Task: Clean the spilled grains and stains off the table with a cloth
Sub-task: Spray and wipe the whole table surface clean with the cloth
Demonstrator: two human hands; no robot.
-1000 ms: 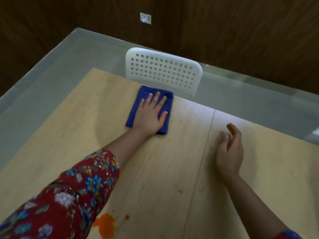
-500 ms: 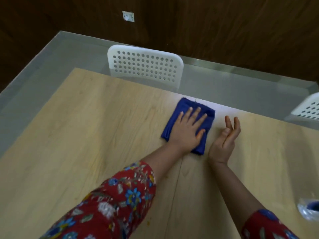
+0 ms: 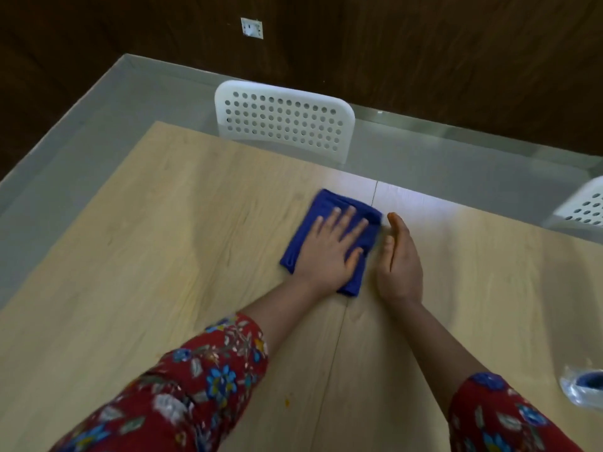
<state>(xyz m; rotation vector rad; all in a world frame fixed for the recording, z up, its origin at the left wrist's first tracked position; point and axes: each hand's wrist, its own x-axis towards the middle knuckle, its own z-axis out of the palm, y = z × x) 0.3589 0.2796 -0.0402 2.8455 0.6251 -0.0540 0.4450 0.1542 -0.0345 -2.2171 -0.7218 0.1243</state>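
Wooden table point(image 3: 163, 256), left hand point(image 3: 329, 252) flat on cloth point(image 3: 329, 207), right hand point(image 3: 399, 259) edgewise

No readable text, numbers or brand marks anywhere in my view. The wall plate point(image 3: 251, 27) is too small and blurred to make out any marking. The clear-wrapped blue item point(image 3: 584, 386) at the right edge of the table point(image 3: 163, 256) is motion-blurred, so I can't tell whether it carries any print.
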